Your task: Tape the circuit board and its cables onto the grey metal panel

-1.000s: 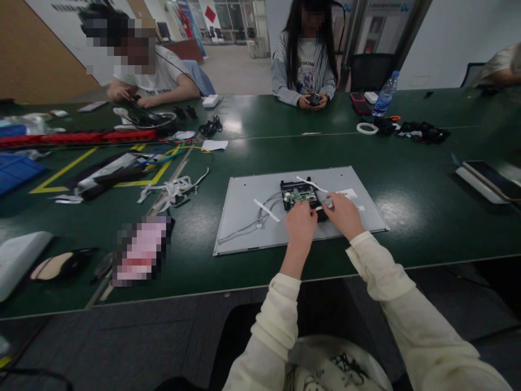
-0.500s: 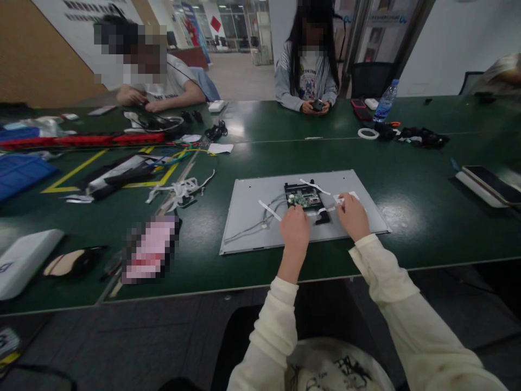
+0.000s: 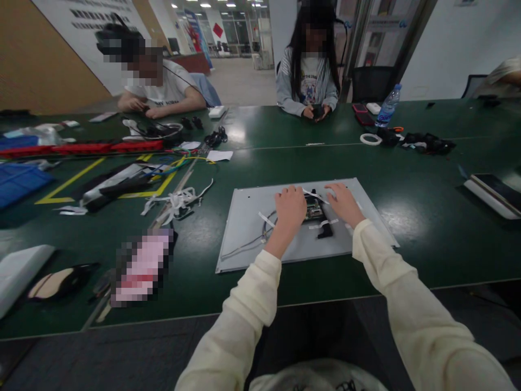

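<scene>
1. Strips in a white tangle (image 3: 179, 203) are lying on the green table (image 3: 195, 285), left of the flat grey panel (image 3: 244, 217) in front of me. If I am swinging my left arm wide, I could be dragging them along.

2. Thin grey cable (image 3: 246, 248) is running over the panel's left side, near a short white tape (image 3: 267, 219). If my wrist is bumping it, it could be coming loose.

3. My left hand (image 3: 290, 209) is hanging over the left part of the green circuit board (image 3: 314, 210) and hiding it. The fingers are bending and lying close together. Their tips are hiding from me, so I cannot tell if they are pinching anything. Pushing too hard could be hurting the tiny parts.

4. Long white tape (image 3: 315, 195) is slanting over the board's far edge, between my hands. Pulling too fast could be ripping it.

5. Lower white tape (image 3: 324, 224) is crossing the black piece (image 3: 325, 232). If it is sticking badly, that piece could be sliding.

6. My right hand (image 3: 345, 205) is sitting by the long tape's right end. Its fingers are bending; I cannot tell if they are touching the tape. A slip could be scratching the board.
</scene>
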### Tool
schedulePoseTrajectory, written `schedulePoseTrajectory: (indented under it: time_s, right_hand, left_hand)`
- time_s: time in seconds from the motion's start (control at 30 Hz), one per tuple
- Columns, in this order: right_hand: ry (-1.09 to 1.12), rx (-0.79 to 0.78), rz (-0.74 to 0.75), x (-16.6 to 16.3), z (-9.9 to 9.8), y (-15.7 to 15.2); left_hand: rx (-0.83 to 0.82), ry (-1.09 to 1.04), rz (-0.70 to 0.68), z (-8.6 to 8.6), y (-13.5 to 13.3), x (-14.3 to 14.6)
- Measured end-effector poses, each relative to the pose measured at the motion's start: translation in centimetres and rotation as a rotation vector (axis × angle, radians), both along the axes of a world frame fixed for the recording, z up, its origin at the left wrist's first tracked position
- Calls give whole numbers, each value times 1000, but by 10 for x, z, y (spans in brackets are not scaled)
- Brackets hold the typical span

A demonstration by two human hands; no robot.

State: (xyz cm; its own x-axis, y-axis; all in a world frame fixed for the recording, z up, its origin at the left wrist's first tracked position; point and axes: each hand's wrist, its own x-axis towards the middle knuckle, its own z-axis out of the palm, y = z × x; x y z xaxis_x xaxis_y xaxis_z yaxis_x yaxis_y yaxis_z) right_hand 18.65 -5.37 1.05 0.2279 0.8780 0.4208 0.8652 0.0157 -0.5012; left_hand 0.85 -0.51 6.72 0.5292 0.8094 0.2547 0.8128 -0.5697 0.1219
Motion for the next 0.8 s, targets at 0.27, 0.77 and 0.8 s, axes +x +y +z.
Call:
schedulePoseTrajectory:
  time_s: [0.27, 0.77, 0.8]
  right_hand:
    - [23, 1, 106, -5, -22, 4]
    - [-206, -172, 134, -17, -17, -13]
    - [-212, -177, 133, -16, -17, -13]
  left_hand:
    - [-16, -116, -200, -28, 8, -3]
    - [-66, -86, -247, -42, -3, 0]
    - [-68, -81, -245, -41, -3, 0]
